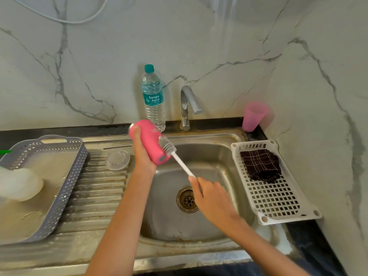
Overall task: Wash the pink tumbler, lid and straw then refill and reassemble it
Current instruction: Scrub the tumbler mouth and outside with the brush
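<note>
My left hand (pixel 142 154) grips the pink tumbler (pixel 148 141), which is tilted over the sink (pixel 199 232) with its open mouth down and to the right. My right hand (pixel 211 194) holds the white handle of a bottle brush (pixel 175 154); its grey bristle head lies against the tumbler's outer side near the mouth. The clear lid (pixel 117 160) lies flat on the ribbed drainboard. A thin metal straw (pixel 117 146) lies on the drainboard behind the lid.
A water bottle (pixel 153 98) stands behind the sink left of the tap (pixel 187 104). A pink cup (pixel 253 116) sits at the back right. A white rack (pixel 278 200) holds a dark cloth (pixel 260 165). A grey basket (pixel 59 184) with a white object is on the left.
</note>
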A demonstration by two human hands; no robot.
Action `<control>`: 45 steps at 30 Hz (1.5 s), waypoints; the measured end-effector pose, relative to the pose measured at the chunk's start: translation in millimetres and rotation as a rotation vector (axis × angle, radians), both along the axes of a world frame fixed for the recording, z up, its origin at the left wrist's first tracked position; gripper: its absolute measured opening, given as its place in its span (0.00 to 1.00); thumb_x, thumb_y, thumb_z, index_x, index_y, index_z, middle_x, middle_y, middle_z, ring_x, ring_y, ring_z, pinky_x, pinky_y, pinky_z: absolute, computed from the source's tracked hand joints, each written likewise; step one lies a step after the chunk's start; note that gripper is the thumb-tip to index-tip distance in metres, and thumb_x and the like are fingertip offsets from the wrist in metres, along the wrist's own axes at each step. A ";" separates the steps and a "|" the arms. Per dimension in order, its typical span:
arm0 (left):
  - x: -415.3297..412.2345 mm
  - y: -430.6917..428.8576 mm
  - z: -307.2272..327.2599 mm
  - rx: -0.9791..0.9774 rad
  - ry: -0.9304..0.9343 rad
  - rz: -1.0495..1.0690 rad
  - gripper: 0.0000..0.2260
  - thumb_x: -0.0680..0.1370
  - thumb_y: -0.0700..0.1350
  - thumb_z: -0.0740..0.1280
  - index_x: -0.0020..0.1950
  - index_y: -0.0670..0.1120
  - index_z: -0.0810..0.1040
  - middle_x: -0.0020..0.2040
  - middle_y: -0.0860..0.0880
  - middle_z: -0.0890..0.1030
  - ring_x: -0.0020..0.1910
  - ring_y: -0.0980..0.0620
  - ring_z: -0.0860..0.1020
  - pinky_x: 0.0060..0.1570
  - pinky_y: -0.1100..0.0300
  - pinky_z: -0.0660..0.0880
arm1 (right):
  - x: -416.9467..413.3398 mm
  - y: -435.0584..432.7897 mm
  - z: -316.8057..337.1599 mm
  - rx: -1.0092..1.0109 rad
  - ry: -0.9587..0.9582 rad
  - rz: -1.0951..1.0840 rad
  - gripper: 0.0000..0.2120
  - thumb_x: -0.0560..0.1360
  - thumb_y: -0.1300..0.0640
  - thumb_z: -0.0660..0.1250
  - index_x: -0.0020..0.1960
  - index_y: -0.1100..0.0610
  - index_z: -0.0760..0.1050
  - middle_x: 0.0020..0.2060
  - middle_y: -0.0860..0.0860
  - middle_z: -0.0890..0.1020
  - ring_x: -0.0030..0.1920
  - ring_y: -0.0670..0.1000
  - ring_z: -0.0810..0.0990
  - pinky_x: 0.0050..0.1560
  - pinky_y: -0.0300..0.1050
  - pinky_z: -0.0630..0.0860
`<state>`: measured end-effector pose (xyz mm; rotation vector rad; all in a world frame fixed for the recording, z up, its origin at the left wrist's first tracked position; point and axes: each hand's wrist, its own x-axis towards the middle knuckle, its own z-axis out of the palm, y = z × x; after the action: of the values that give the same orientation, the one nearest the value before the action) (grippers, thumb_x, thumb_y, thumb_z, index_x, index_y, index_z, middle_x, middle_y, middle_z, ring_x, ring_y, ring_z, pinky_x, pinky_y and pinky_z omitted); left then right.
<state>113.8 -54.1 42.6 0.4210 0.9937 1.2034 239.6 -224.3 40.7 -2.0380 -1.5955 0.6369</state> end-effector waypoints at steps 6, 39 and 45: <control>11.1 -24.0 -8.3 -0.012 0.106 -0.201 0.27 0.75 0.65 0.65 0.66 0.48 0.73 0.56 0.41 0.81 0.50 0.44 0.82 0.45 0.51 0.82 | 0.8 31.8 7.5 0.052 -0.013 -0.057 0.20 0.82 0.41 0.48 0.40 0.52 0.67 0.38 0.56 0.81 0.42 0.62 0.77 0.40 0.50 0.69; -12.8 -11.7 -15.2 0.034 -0.095 -0.016 0.30 0.73 0.65 0.66 0.68 0.48 0.72 0.50 0.44 0.83 0.44 0.46 0.84 0.39 0.53 0.80 | -4.5 5.6 0.0 -0.066 0.038 -0.027 0.21 0.82 0.40 0.48 0.38 0.52 0.66 0.39 0.56 0.81 0.44 0.61 0.77 0.44 0.52 0.73; 4.8 -42.4 -21.5 -0.011 -0.197 -0.275 0.25 0.74 0.62 0.65 0.62 0.46 0.74 0.46 0.43 0.84 0.43 0.45 0.83 0.45 0.51 0.81 | 0.8 36.6 6.6 -0.004 0.068 -0.113 0.22 0.82 0.42 0.48 0.45 0.55 0.73 0.44 0.57 0.82 0.49 0.61 0.77 0.43 0.50 0.68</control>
<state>118.6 -96.6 21.1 0.4076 0.7457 0.9696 240.4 -187.7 47.3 -2.0702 -1.4306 0.6615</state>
